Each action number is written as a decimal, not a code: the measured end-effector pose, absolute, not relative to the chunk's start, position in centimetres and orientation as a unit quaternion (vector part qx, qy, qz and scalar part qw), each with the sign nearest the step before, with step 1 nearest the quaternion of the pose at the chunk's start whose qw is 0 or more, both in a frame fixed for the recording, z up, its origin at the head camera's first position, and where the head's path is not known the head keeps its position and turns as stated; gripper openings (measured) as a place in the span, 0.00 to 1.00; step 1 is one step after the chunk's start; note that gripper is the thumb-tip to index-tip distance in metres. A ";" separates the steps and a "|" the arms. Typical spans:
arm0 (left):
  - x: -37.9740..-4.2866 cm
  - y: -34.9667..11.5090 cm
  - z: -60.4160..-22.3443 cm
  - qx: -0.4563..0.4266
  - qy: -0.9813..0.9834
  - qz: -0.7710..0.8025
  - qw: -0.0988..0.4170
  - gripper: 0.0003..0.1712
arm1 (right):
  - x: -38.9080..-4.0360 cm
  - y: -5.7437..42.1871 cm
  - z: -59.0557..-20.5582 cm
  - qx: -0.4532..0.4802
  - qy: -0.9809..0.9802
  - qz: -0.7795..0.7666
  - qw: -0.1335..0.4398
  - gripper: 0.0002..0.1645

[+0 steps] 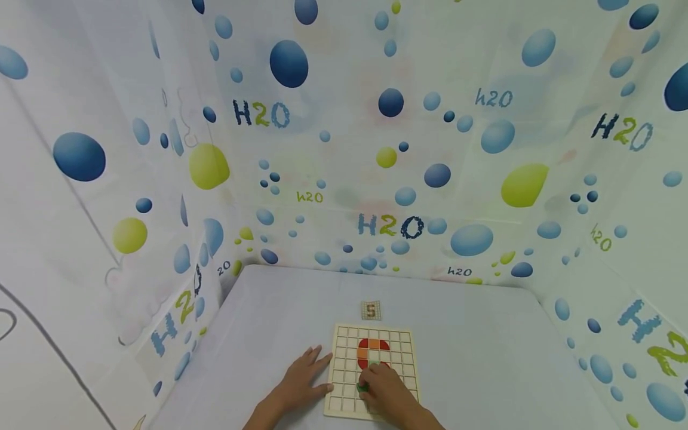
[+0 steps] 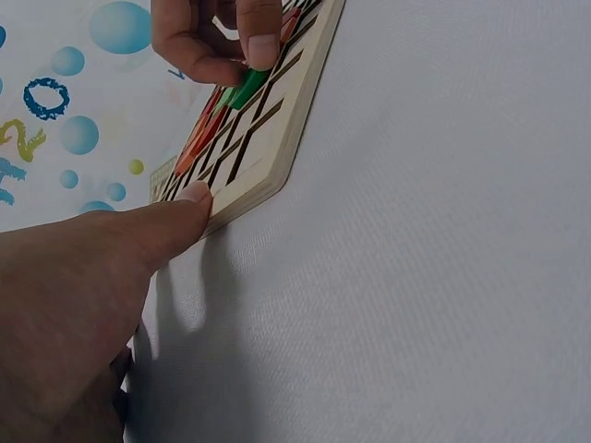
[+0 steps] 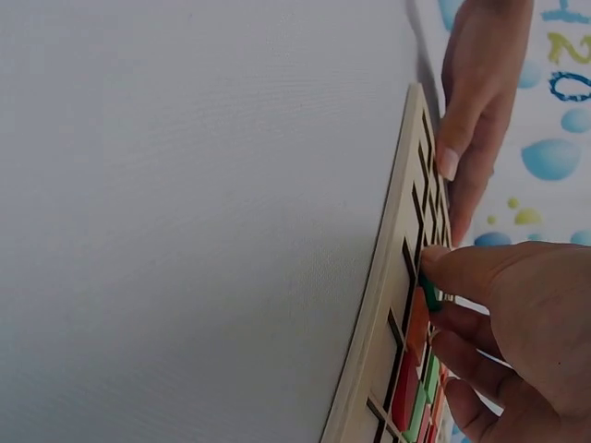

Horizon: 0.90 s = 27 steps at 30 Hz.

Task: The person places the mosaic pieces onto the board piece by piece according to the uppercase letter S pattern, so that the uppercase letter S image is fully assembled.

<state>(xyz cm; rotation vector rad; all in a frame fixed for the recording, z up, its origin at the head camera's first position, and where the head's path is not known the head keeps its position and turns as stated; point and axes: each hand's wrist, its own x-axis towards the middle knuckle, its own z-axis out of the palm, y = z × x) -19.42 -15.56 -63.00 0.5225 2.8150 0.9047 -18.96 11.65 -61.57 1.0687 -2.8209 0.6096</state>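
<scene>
A square wooden grid board point(image 1: 346, 347) lies on the table in the head view. Red tiles point(image 1: 384, 344), orange tiles point(image 1: 362, 354) and a light green tile point(image 1: 373, 362) fill some of its cells in a curved pattern. My right hand point(image 1: 389, 391) is over the board's lower middle and pinches a dark green tile point(image 3: 429, 293) between thumb and fingers, at the grid surface. My left hand point(image 1: 301, 377) rests beside the board's left edge, fingers extended, with the thumb touching the rim in the left wrist view. The right hand hides part of the board.
Behind the board lies a small pattern card point(image 1: 371, 310) with a red-brown shape on a grid. A pale cloth covers the table point(image 1: 473, 346). Curtains point(image 1: 344, 149) printed with blue and green drops hang around the back and sides.
</scene>
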 end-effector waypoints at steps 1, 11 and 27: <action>-19.4 -15.6 -63.0 0.174 0.935 0.301 0.069 0.43 | -18.9 11.6 -61.6 0.347 -0.917 0.197 0.032 0.11; -19.4 -15.7 -63.0 0.170 0.936 0.300 0.074 0.44 | -18.9 11.8 -61.6 0.360 -0.914 0.183 0.034 0.08; -19.6 -15.7 -63.0 0.178 0.936 0.297 0.066 0.43 | -18.5 11.6 -61.7 0.342 -0.917 0.186 0.084 0.12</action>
